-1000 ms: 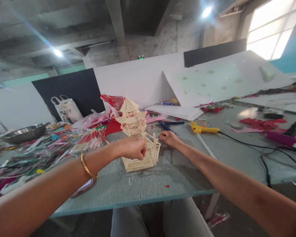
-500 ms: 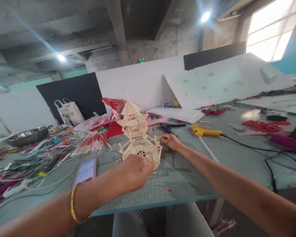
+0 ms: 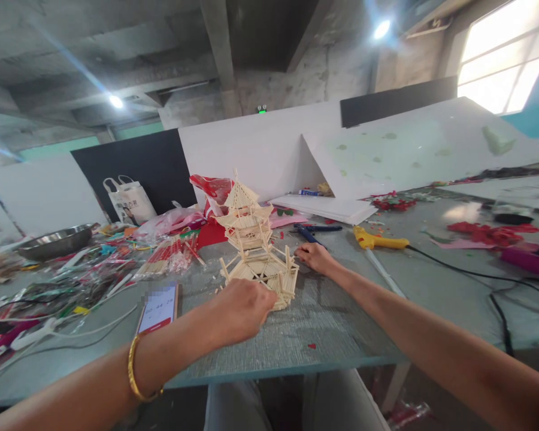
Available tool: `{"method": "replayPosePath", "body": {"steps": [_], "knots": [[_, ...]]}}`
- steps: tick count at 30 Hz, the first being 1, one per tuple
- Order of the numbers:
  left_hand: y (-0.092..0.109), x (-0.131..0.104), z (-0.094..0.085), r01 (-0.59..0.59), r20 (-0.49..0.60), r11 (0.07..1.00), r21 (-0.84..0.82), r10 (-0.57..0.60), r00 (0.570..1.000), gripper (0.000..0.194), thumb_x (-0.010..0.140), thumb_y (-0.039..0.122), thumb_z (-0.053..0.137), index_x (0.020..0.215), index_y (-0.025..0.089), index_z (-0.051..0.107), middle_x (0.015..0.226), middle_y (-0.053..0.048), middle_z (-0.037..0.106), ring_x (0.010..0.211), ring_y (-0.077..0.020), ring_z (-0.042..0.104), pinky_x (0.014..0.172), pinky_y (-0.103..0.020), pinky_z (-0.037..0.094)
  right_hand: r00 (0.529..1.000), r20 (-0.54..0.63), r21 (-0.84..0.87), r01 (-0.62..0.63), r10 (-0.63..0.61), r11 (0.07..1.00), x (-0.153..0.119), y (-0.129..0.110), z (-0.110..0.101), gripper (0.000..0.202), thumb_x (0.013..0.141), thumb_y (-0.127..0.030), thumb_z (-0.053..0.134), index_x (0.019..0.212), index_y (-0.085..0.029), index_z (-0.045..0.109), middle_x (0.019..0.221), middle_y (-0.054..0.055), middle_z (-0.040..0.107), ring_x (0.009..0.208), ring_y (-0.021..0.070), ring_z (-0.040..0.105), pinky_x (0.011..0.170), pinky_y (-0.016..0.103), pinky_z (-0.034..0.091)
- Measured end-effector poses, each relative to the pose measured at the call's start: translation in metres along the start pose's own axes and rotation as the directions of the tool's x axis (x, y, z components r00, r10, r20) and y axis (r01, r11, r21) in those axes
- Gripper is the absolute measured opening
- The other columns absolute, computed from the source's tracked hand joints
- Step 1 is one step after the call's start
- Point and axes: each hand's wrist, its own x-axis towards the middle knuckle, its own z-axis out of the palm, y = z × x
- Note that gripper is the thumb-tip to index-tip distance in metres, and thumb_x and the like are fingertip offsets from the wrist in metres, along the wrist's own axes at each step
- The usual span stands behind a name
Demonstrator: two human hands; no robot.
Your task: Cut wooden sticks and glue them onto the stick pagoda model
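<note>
- One stick-built pagoda (image 3: pixel 250 236), standing upright, with a wide base.
- One phone (image 3: pixel 161 306), one yellow glue gun (image 3: pixel 379 241), one pair of pliers (image 3: pixel 323 228), one metal bowl (image 3: pixel 56 241), one tote bag (image 3: pixel 135 205); the wrapped bits on the left are too jumbled to count.
- Grey desk (image 3: pixel 332 323), scattered with scraps; behind it, white boards (image 3: pixel 260 146) and two black panels (image 3: pixel 135 170).
- Concrete ceiling (image 3: pixel 94 54), lit lamps, one bright window (image 3: pixel 505 57).
- Left grip (image 3: pixel 247 308): fingers bent, narrow, at the pagoda's near base edge; cannot tell whether it holds anything.
- Right grip (image 3: pixel 315 257): curled just right of the pagoda, its contents hidden.
</note>
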Motion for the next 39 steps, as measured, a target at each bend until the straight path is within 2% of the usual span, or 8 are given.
{"method": "replayPosePath", "body": {"steps": [6, 15, 21, 25, 31, 39], "knots": [[-0.005, 0.001, -0.003, 0.051, 0.022, 0.999, 0.008, -0.051, 0.998, 0.02, 0.083, 0.017, 0.042, 0.076, 0.016, 0.06, 0.075, -0.005, 0.068, 0.069, -0.0172, 0.061, 0.057, -0.027, 0.038, 1.0, -0.007, 0.003, 0.01, -0.01, 1.0, -0.001, -0.003, -0.002, 0.027, 0.074, -0.034, 0.044, 0.057, -0.016, 0.054, 0.05, -0.002, 0.047, 0.05, 0.0101, 0.041, 0.049, 0.023, 0.026], [-0.013, 0.003, -0.015, 0.106, 0.012, 0.987, -0.123, -0.105, 0.994, 0.02, 0.079, 0.016, 0.046, 0.079, 0.018, 0.066, 0.075, -0.003, 0.069, 0.068, -0.014, 0.059, 0.06, -0.025, 0.038, 1.0, -0.008, 0.007, 0.009, -0.009, 1.0, -0.005, -0.007, -0.004, 0.026, 0.074, -0.031, 0.044, 0.055, -0.016, 0.052, 0.048, -0.003, 0.046, 0.049, 0.0098, 0.041, 0.049, 0.023, 0.026], [-0.02, 0.007, -0.017, 0.108, -0.023, 0.97, -0.218, -0.116, 0.993, 0.023, 0.076, 0.014, 0.046, 0.077, 0.018, 0.068, 0.073, -0.001, 0.069, 0.066, -0.0121, 0.058, 0.063, -0.024, 0.038, 1.0, -0.004, 0.012, 0.002, -0.001, 1.0, -0.003, -0.005, -0.003, 0.026, 0.074, -0.033, 0.045, 0.058, -0.015, 0.055, 0.05, -0.003, 0.048, 0.049, 0.0098, 0.041, 0.049, 0.023, 0.026], [-0.023, 0.007, -0.021, 0.119, -0.028, 0.974, -0.193, -0.127, 0.992, 0.021, 0.075, 0.013, 0.046, 0.072, 0.018, 0.067, 0.066, -0.001, 0.067, 0.062, -0.0123, 0.056, 0.058, -0.024, 0.034, 1.0, -0.005, 0.01, 0.008, -0.008, 1.0, -0.002, -0.003, -0.002, 0.026, 0.074, -0.033, 0.045, 0.058, -0.016, 0.055, 0.049, -0.003, 0.046, 0.049, 0.01, 0.041, 0.049, 0.023, 0.026], [-0.027, 0.006, -0.023, 0.147, -0.031, 0.975, -0.168, -0.154, 0.988, 0.021, 0.076, 0.017, 0.047, 0.076, 0.018, 0.068, 0.07, -0.002, 0.066, 0.067, -0.0141, 0.057, 0.061, -0.025, 0.035, 1.0, -0.004, 0.008, 0.003, -0.003, 1.0, -0.004, -0.004, -0.002, 0.024, 0.074, -0.03, 0.045, 0.059, -0.015, 0.057, 0.049, -0.003, 0.048, 0.049, 0.01, 0.042, 0.048, 0.023, 0.025], [-0.034, 0.014, -0.019, 0.101, -0.038, 0.984, -0.146, -0.107, 0.993, 0.023, 0.074, 0.015, 0.048, 0.077, 0.018, 0.07, 0.071, -0.003, 0.069, 0.068, -0.0151, 0.059, 0.062, -0.025, 0.037, 1.0, -0.007, 0.008, 0.005, -0.005, 1.0, -0.002, -0.003, -0.001, 0.025, 0.074, -0.031, 0.046, 0.058, -0.015, 0.057, 0.049, -0.003, 0.047, 0.049, 0.0098, 0.042, 0.049, 0.023, 0.025]]}}
